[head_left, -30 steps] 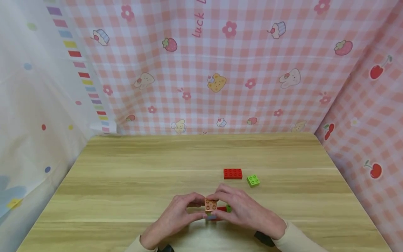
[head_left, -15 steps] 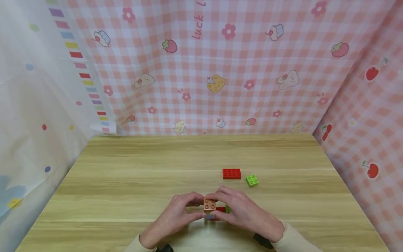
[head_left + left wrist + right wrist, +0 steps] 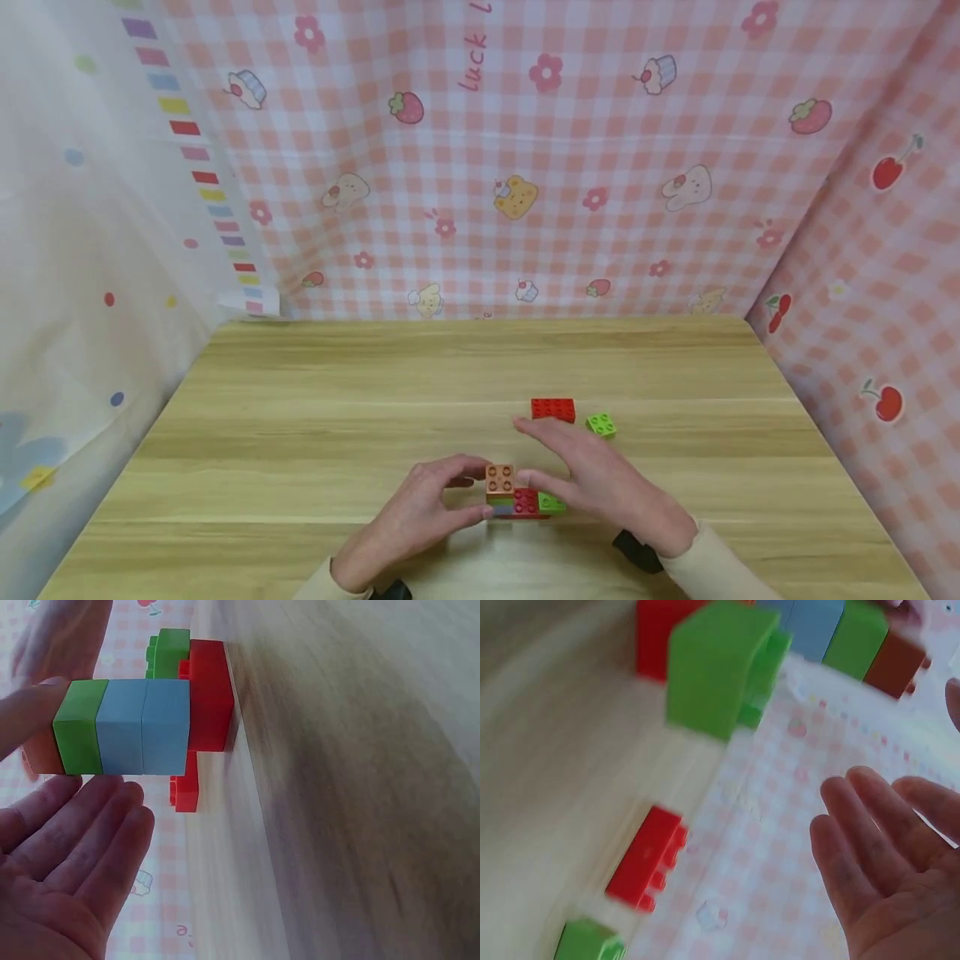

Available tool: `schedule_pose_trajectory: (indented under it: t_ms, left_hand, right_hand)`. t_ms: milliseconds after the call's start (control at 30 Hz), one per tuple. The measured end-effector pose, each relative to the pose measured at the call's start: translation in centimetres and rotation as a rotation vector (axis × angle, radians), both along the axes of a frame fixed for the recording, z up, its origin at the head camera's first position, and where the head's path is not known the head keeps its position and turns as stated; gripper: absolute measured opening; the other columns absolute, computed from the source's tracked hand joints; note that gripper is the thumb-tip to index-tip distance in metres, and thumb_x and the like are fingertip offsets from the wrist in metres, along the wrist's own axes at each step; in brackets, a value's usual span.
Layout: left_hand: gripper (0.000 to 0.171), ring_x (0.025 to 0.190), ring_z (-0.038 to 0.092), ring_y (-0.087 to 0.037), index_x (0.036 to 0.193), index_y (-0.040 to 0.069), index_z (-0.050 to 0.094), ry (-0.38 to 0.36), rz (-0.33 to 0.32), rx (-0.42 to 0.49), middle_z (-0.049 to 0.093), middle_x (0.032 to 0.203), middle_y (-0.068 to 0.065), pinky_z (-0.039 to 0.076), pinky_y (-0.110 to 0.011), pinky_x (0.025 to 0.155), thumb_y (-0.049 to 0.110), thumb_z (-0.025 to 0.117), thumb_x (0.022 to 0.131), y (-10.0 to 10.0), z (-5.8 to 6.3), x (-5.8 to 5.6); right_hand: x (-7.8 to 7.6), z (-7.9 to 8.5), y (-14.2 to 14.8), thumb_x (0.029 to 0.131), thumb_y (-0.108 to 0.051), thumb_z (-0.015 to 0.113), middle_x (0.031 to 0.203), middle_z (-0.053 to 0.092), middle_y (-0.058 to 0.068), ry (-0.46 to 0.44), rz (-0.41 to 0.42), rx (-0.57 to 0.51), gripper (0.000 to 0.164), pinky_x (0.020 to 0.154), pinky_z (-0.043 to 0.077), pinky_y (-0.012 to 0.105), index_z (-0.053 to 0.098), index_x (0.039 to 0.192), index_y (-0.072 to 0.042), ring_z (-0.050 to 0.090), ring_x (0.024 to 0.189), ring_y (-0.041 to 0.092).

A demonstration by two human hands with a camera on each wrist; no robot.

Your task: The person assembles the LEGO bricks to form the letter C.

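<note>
A stack of toy building blocks stands at the front middle of the table: an orange block on top, then a green block and two blue blocks, above a red base block. Another green block sits on the base's right end. My left hand pinches the stack's upper part from its left, thumb in front and fingertips behind. Fingers spread and holding nothing, my right hand hovers just right of the stack, over the green block.
Behind the right hand lie a loose red block and a small loose green block on the wooden table. Pink checked cloth hangs behind the table, and more cloth hangs at both sides.
My right hand has let go of the stack and moved right and back, its fingers opening and uncovering the red and green base blocks. My left hand stays in place.
</note>
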State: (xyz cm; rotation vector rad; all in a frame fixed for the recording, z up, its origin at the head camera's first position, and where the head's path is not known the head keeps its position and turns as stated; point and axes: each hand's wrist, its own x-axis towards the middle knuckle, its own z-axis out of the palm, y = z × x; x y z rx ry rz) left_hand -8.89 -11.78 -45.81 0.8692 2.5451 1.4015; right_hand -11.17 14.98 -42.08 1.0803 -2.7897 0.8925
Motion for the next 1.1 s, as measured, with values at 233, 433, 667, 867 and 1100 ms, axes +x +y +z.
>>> schedule_pose_trajectory:
  t_ms: [233,433,667,867,1100]
  left_hand:
    - [0.043,0.112,0.069,-0.025,0.132,0.010,0.066,0.134,0.035,0.022,0.069,0.130,0.000,0.056,-0.040,0.097,0.027,0.077,0.095,0.2,0.5,-0.1]
    - [0.039,0.119,0.065,-0.019,0.129,0.012,0.068,0.228,0.038,0.008,0.069,0.130,0.003,0.054,-0.044,0.100,0.031,0.076,0.096,0.7,0.9,-0.2]
    - [0.034,0.117,0.066,-0.018,0.126,0.016,0.070,0.264,0.025,-0.013,0.071,0.126,0.002,0.054,-0.046,0.101,0.030,0.076,0.096,1.2,1.0,-0.4]
    - [0.031,0.116,0.067,-0.017,0.121,0.016,0.072,0.209,0.038,-0.032,0.072,0.122,0.004,0.054,-0.046,0.101,0.030,0.077,0.094,1.3,0.9,-0.3]
    - [0.029,0.115,0.067,-0.016,0.119,0.019,0.073,0.179,0.045,-0.026,0.073,0.121,0.005,0.053,-0.047,0.102,0.030,0.078,0.094,1.3,1.1,-0.3]
  right_hand:
    - [-1.8,-0.7,1.7,0.098,-0.038,0.072,0.143,0.062,0.012,0.154,-0.064,0.008,0.056,0.105,0.051,0.054,0.060,0.143,-0.007,0.060,0.129,0.033]
    - [-3.0,-1.3,2.6,0.096,-0.032,0.075,0.144,0.060,0.015,0.214,-0.069,0.023,0.055,0.107,0.048,0.055,0.061,0.143,-0.006,0.059,0.129,0.036]
    - [-4.2,-1.7,2.9,0.099,-0.036,0.072,0.149,0.056,0.016,0.137,-0.067,0.077,0.055,0.111,0.044,0.056,0.060,0.144,-0.007,0.054,0.136,0.036]
    - [-5.4,-2.4,3.0,0.099,-0.037,0.071,0.153,0.052,0.018,0.071,-0.060,0.120,0.058,0.113,0.042,0.057,0.057,0.146,-0.005,0.050,0.139,0.038]
    - [-6.7,-2.8,2.9,0.100,-0.037,0.070,0.156,0.049,0.016,-0.046,-0.091,0.143,0.060,0.114,0.040,0.056,0.055,0.149,-0.007,0.048,0.141,0.036]
